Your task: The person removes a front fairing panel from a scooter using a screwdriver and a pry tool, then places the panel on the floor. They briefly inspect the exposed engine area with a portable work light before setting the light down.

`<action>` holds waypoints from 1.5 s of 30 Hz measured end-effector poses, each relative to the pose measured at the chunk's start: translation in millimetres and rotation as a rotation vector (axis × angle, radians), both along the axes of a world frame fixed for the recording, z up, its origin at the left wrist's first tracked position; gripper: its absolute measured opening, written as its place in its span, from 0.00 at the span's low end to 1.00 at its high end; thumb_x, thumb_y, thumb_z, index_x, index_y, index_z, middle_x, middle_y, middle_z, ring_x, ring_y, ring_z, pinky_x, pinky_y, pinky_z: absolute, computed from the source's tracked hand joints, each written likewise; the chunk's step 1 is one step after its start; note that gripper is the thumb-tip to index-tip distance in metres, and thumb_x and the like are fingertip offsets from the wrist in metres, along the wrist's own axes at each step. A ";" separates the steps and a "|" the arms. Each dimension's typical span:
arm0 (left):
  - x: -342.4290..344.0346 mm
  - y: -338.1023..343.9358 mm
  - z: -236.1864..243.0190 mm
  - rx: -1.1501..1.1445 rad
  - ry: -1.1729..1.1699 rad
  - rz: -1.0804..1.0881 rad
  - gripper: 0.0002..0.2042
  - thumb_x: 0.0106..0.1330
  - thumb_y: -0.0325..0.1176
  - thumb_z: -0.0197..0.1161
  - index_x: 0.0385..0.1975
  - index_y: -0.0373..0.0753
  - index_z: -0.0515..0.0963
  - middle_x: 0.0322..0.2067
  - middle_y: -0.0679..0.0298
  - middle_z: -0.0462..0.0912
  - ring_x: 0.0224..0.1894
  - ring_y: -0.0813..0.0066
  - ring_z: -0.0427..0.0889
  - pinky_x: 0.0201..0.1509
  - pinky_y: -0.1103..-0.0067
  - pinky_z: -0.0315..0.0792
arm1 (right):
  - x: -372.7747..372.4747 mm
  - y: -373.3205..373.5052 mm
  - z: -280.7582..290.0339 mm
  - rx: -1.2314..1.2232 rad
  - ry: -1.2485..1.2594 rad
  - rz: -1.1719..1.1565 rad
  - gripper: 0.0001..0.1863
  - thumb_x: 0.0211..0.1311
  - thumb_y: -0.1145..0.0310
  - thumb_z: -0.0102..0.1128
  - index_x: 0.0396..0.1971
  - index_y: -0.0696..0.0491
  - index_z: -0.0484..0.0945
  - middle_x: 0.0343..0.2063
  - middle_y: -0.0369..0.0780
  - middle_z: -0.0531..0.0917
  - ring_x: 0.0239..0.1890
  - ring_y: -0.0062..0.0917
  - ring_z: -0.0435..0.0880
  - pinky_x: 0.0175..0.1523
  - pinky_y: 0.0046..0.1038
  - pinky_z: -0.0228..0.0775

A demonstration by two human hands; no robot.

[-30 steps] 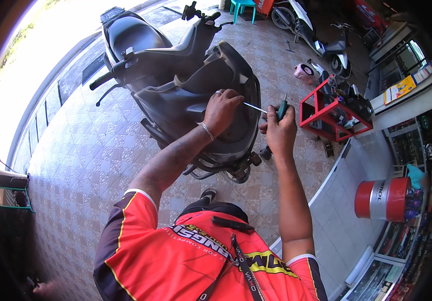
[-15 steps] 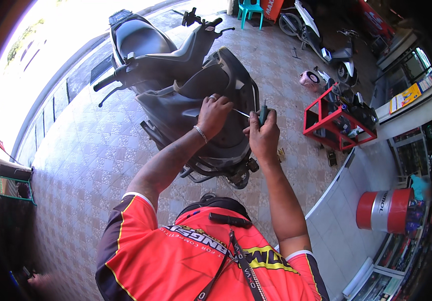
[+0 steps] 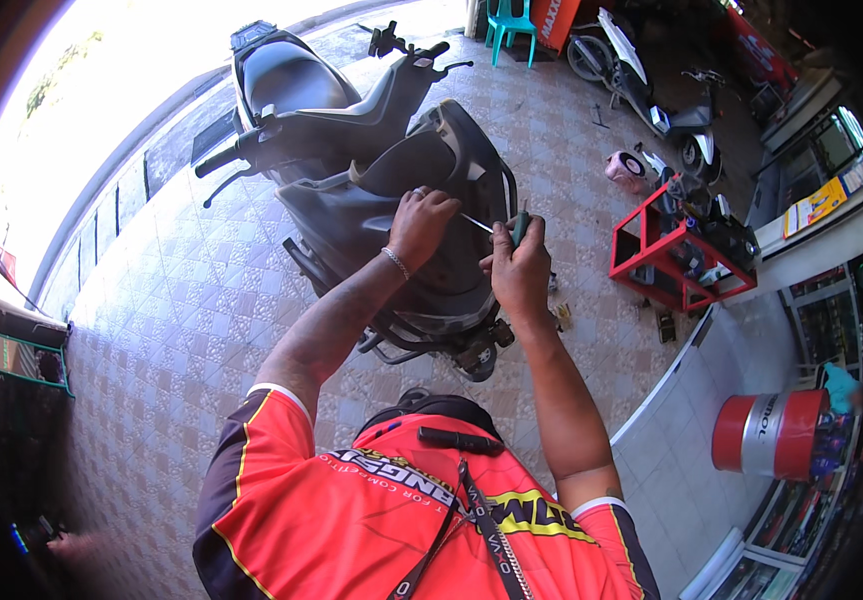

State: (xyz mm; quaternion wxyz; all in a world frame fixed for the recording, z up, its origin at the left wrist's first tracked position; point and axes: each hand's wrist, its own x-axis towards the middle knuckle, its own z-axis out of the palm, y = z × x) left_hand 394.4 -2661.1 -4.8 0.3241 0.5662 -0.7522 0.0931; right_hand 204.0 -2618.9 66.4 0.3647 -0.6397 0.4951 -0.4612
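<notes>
A dark grey scooter (image 3: 351, 130) stands in front of me, its front end nearest. In my right hand (image 3: 519, 268) is a green-handled driver (image 3: 521, 228), the handle standing crosswise to its thin metal shaft. That shaft points left across the front of the scooter, toward the fingertips of my left hand (image 3: 425, 222). My left fingers are bent together against the dark front panel (image 3: 446, 265). Whatever they pinch, and the shaft's far end, are hidden there.
At right stands a red metal frame (image 3: 676, 270) holding mechanical parts, with a red and silver drum (image 3: 769, 435) nearer me beside shelves. A second scooter (image 3: 651, 110) and a teal chair (image 3: 511, 28) are at the back. Patterned tiles (image 3: 181, 350) cover the floor.
My right hand and the driver have shifted slightly left, and the handle leans a little differently. My left hand stays at the panel. The whole view has moved slightly.
</notes>
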 end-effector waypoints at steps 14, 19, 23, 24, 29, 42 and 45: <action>-0.8 -0.5 -1.7 0.046 0.024 0.018 0.07 0.61 0.31 0.63 0.38 0.48 0.84 0.38 0.68 0.83 0.46 0.65 0.80 0.53 0.67 0.70 | -16.2 -33.8 16.9 0.254 0.102 0.419 0.14 0.67 0.78 0.50 0.52 0.53 0.69 0.46 0.41 0.76 0.42 0.30 0.86 0.41 0.29 0.83; -4.6 -2.2 -1.9 0.036 0.014 0.034 0.07 0.62 0.31 0.62 0.37 0.48 0.84 0.38 0.67 0.82 0.47 0.63 0.80 0.53 0.67 0.70 | -35.1 -32.6 9.8 0.203 -0.143 0.326 0.26 0.63 0.74 0.59 0.61 0.50 0.65 0.49 0.40 0.77 0.48 0.28 0.83 0.47 0.29 0.80; -3.5 -3.5 -4.2 0.037 0.030 0.032 0.08 0.60 0.29 0.59 0.36 0.47 0.82 0.37 0.65 0.80 0.47 0.62 0.79 0.53 0.66 0.69 | -42.7 -10.5 2.2 0.104 -0.058 0.359 0.32 0.61 0.71 0.65 0.65 0.49 0.64 0.50 0.40 0.78 0.51 0.28 0.82 0.51 0.31 0.77; -3.3 -2.6 -5.4 0.038 0.037 0.031 0.07 0.60 0.29 0.59 0.36 0.47 0.82 0.36 0.65 0.80 0.47 0.61 0.79 0.53 0.66 0.69 | -42.6 -7.1 2.4 0.042 0.063 0.394 0.31 0.61 0.69 0.65 0.64 0.50 0.65 0.50 0.40 0.79 0.51 0.30 0.82 0.52 0.32 0.77; -4.0 -2.7 -6.0 0.077 0.023 0.080 0.04 0.62 0.33 0.64 0.35 0.49 0.84 0.36 0.67 0.81 0.46 0.64 0.79 0.52 0.66 0.70 | -47.0 2.1 19.1 -0.277 0.616 0.519 0.28 0.62 0.63 0.67 0.59 0.56 0.71 0.50 0.41 0.80 0.50 0.37 0.81 0.54 0.38 0.74; -7.0 -5.7 -10.1 0.067 0.030 0.112 0.02 0.61 0.34 0.65 0.32 0.47 0.82 0.35 0.65 0.79 0.46 0.62 0.78 0.52 0.65 0.69 | -10.5 -16.8 30.3 0.490 -0.553 0.089 0.17 0.74 0.65 0.53 0.59 0.52 0.71 0.47 0.42 0.79 0.39 0.29 0.84 0.44 0.33 0.80; -7.1 -2.7 -11.5 0.049 0.027 0.105 0.03 0.60 0.34 0.65 0.32 0.47 0.82 0.35 0.65 0.79 0.46 0.62 0.78 0.52 0.65 0.69 | -21.4 -7.3 26.1 0.663 -0.445 0.282 0.18 0.75 0.64 0.53 0.61 0.50 0.70 0.48 0.41 0.79 0.39 0.29 0.85 0.45 0.35 0.81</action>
